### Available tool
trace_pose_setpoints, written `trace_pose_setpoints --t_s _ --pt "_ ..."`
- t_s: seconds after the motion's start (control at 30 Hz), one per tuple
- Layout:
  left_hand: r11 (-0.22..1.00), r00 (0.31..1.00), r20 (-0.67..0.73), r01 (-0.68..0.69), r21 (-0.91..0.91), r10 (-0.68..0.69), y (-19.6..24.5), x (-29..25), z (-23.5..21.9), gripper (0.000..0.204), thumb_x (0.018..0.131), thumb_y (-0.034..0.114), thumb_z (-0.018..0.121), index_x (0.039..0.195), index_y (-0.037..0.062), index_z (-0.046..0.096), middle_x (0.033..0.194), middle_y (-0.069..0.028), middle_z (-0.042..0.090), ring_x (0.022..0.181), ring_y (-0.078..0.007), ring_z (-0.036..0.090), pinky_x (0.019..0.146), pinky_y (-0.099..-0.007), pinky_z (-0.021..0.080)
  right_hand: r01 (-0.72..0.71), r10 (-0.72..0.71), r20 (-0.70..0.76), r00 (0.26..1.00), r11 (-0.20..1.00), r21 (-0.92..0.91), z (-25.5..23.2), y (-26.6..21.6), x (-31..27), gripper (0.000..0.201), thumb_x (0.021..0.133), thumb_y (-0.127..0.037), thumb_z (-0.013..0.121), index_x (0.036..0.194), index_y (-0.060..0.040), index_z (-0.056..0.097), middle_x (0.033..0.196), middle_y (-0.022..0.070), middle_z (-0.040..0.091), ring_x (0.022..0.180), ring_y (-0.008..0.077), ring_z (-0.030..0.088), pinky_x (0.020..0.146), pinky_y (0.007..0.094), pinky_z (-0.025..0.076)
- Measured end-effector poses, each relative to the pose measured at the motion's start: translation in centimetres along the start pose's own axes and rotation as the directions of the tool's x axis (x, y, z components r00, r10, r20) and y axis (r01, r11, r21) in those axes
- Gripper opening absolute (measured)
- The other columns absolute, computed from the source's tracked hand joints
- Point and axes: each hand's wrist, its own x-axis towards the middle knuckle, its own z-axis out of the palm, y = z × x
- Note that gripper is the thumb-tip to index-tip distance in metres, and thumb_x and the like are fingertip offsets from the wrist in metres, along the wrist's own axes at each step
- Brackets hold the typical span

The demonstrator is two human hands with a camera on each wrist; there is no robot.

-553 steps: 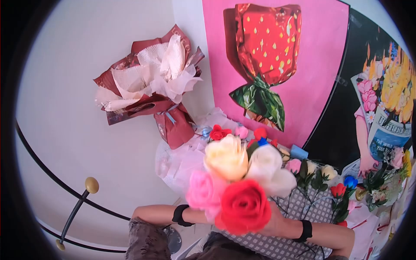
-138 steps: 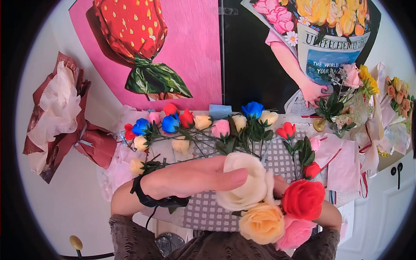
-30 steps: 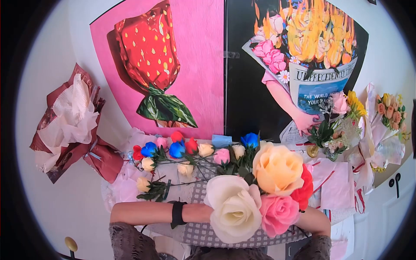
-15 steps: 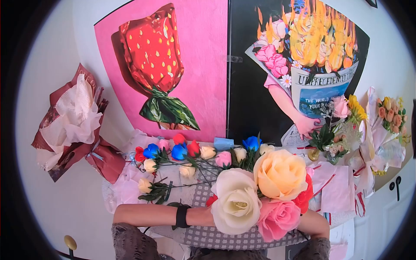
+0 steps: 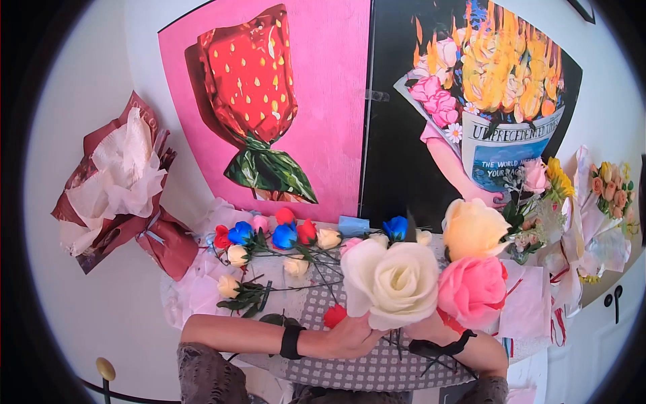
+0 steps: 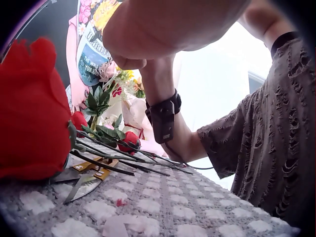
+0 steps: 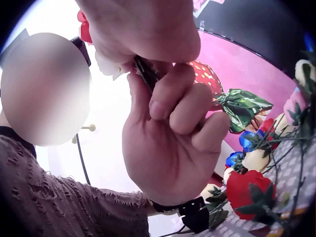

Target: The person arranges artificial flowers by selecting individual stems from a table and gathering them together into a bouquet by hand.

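In the head view, a bunch of large artificial roses stands over the table: a white rose [image 5: 397, 283], a peach rose [image 5: 474, 229] and a pink rose [image 5: 474, 291]. Part of a red one is hidden behind them. My left hand [image 5: 353, 337] grips the stems just under the white rose. Beside it, partly covered by the blooms, my right hand [image 5: 431, 328] holds the stems too. The right wrist view has the left hand's fingers [image 7: 185, 98] curled round dark stems, and the right hand [image 7: 143, 29] close above. Below the hands, a red rose [image 6: 32, 111] lies near scissors [image 6: 84, 187].
Small roses in blue, red and cream, such as a blue one [image 5: 284, 236], lie along the table's back. A maroon wrapped bouquet [image 5: 165, 242] stands left. Pink wrapping paper [image 5: 525, 299] and a flower arrangement [image 5: 535, 178] are at the right. Loose stems [image 6: 128, 160] lie on the patterned cloth [image 6: 182, 212].
The bunch has shifted rightward and turned, with the white rose now apart from the peach and pink ones. My left hand shows under it; the blooms covered it before. The head view has swung slightly left.
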Motion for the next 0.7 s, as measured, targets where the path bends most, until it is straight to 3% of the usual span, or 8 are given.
trace_pose_setpoints --t_s 0.03,0.1,0.2,0.47,0.53,0.57,0.63,0.7 --pt "0.994 0.989 -0.1 -0.109 -0.027 0.106 1.2 1.0 -0.7 0.022 0.095 0.012 0.05 0.112 0.0018 0.057 0.106 -0.0197 0.061 0.096 -0.0417 0.058 0.081 -0.0434 0.049 -0.121 0.115 0.037 0.993 0.915 0.386 0.0 0.2 0.0 0.048 0.091 -0.022 0.057 0.131 -0.0027 0.042 0.137 0.013 0.044 0.128 0.0227 0.042 0.104 0.0382 0.038" --pt "0.975 0.957 -0.203 -0.219 -0.044 0.206 1.7 1.5 -1.0 0.021 0.095 0.012 0.049 0.11 0.0016 0.057 0.1 -0.0191 0.063 0.091 -0.042 0.059 0.077 -0.0432 0.049 -0.299 0.254 0.223 0.941 0.317 0.9 0.3 0.5 0.1 0.05 0.09 -0.023 0.058 0.133 -0.0031 0.041 0.137 0.0128 0.044 0.129 0.0245 0.041 0.106 0.0395 0.035" --pt "0.987 0.976 -0.176 -0.144 -0.065 0.131 0.7 1.0 -0.2 0.019 0.095 0.014 0.049 0.108 -0.0001 0.056 0.084 -0.017 0.064 0.076 -0.0414 0.061 0.064 -0.0424 0.049 -0.237 0.114 0.526 0.843 -0.799 0.553 0.6 1.1 0.3 0.055 0.09 -0.023 0.059 0.136 -0.0036 0.038 0.137 0.0125 0.044 0.131 0.0272 0.039 0.11 0.0414 0.032" --pt "0.991 0.988 -0.147 -0.065 -0.12 0.047 1.6 1.6 -0.3 0.032 0.096 0.015 0.047 0.123 -0.0017 0.04 0.069 -0.017 0.057 0.06 -0.0385 0.056 0.054 -0.0423 0.043 -0.155 -0.126 0.675 0.727 -0.988 -0.018 -0.1 3.1 1.6 0.047 0.085 -0.019 0.066 0.129 -0.0134 0.052 0.135 0.0086 0.05 0.129 0.0281 0.042 0.11 0.0392 0.031" --pt "0.988 0.984 -0.169 -0.083 -0.133 0.06 1.5 1.8 -0.2 0.029 0.097 0.015 0.046 0.12 -0.0024 0.043 0.069 -0.017 0.057 0.06 -0.0381 0.056 0.054 -0.0419 0.043 -0.138 0.332 0.477 0.814 -0.687 0.713 0.1 5.1 2.0 0.048 0.084 -0.015 0.067 0.129 -0.0113 0.051 0.134 0.0091 0.051 0.128 0.0278 0.043 0.109 0.0384 0.031" --pt "0.984 0.979 -0.19 -0.099 -0.147 0.071 1.5 1.9 -0.2 0.026 0.098 0.015 0.045 0.117 -0.003 0.045 0.068 -0.0169 0.056 0.059 -0.0377 0.056 0.054 -0.0415 0.043 -0.137 0.333 0.477 0.814 -0.687 0.713 0.0 5.1 2.2 0.048 0.084 -0.015 0.067 0.129 -0.0113 0.051 0.134 0.0091 0.051 0.128 0.0278 0.043 0.109 0.0384 0.031" --pt "0.976 0.978 -0.201 -0.089 -0.197 0.048 1.5 1.9 0.0 0.024 0.098 0.015 0.044 0.114 -0.0033 0.047 0.068 -0.0166 0.056 0.059 -0.0364 0.056 0.054 -0.0409 0.043 0.034 0.047 0.632 0.774 -0.999 0.032 -0.4 5.3 2.7 0.044 0.086 -0.013 0.065 0.128 -0.0072 0.052 0.139 0.0088 0.047 0.129 0.0226 0.042 0.109 0.0357 0.032" --pt "0.965 0.977 -0.213 -0.078 -0.249 0.025 1.9 2.0 -0.2 0.023 0.099 0.015 0.043 0.111 -0.0035 0.05 0.068 -0.0162 0.056 0.058 -0.0352 0.056 0.054 -0.0403 0.043 0.061 -0.004 0.634 0.773 -0.995 -0.08 -0.5 8.5 3.8 0.041 0.084 -0.005 0.068 0.123 -0.0045 0.055 0.127 0.0094 0.055 0.119 0.0225 0.051 0.1 0.035 0.041"
